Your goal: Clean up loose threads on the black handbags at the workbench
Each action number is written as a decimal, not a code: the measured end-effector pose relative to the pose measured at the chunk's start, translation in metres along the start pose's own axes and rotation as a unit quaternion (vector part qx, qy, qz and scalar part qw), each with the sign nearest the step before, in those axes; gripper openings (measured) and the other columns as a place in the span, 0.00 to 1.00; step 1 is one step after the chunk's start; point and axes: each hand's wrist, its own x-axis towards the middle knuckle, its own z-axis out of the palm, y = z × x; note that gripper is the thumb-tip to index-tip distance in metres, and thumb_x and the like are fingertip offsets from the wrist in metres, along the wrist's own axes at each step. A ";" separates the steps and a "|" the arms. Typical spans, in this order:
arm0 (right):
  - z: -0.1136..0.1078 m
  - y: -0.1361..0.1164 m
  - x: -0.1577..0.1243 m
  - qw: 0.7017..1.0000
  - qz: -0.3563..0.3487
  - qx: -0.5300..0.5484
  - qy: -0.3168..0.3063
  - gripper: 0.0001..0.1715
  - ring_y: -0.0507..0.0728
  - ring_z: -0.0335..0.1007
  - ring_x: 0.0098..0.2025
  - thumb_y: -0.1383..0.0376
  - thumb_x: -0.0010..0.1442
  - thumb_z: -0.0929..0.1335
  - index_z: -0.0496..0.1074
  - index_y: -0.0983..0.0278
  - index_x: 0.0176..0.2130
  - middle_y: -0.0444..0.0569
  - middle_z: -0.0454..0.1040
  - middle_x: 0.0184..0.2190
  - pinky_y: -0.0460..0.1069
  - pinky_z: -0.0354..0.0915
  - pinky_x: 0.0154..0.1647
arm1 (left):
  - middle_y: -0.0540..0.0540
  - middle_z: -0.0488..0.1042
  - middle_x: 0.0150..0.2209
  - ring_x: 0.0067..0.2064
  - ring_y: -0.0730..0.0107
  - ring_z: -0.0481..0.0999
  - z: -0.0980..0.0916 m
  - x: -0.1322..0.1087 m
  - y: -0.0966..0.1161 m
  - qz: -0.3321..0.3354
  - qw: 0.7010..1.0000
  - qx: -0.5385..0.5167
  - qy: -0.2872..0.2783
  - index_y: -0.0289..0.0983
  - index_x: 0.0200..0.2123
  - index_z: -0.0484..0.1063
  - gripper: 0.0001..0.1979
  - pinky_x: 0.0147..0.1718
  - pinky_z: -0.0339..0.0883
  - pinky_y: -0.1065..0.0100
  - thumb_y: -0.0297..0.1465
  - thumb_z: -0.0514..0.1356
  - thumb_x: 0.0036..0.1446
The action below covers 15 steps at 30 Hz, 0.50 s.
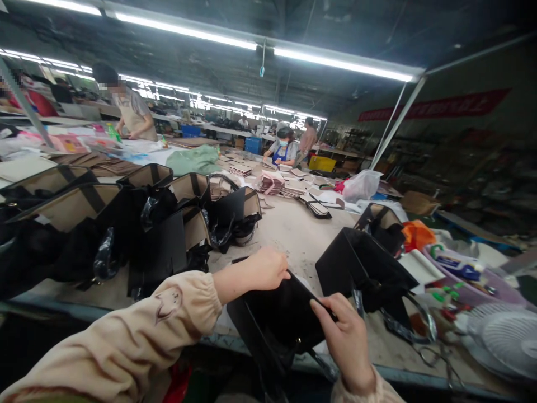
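Observation:
A black handbag (279,322) stands open at the near edge of the worktable (293,229), right in front of me. My left hand (262,268) is closed on the bag's far rim, its cream sleeve reaching in from the lower left. My right hand (346,336) pinches the near right corner of the same bag with thumb and fingers. A second black bag (363,266) sits just to the right of it.
Several tan-and-black bags (126,224) crowd the table's left side. Stacked cut pieces (272,182) lie farther back. A purple tray of bottles (470,268), scissors (436,352) and a white fan (503,336) occupy the right. Other people work at tables behind.

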 end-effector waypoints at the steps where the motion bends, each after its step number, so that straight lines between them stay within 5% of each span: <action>1: -0.002 0.000 -0.002 1.000 0.003 -0.005 0.001 0.13 0.54 0.64 0.28 0.60 0.59 0.65 0.70 0.63 0.26 0.45 0.66 0.24 0.48 0.60 0.29 | 0.39 0.77 0.29 0.34 0.60 0.76 0.000 0.001 0.002 0.006 1.000 -0.004 -0.001 0.32 0.26 0.75 0.14 0.34 0.67 0.65 0.34 0.54 0.55; 15: -0.004 0.003 0.005 1.000 0.029 -0.010 0.000 0.13 0.54 0.62 0.30 0.60 0.59 0.65 0.69 0.63 0.25 0.45 0.65 0.25 0.49 0.59 0.31 | 0.38 0.78 0.31 0.34 0.59 0.77 0.007 0.013 0.000 0.002 1.000 -0.003 0.000 0.33 0.29 0.76 0.14 0.35 0.69 0.63 0.35 0.53 0.55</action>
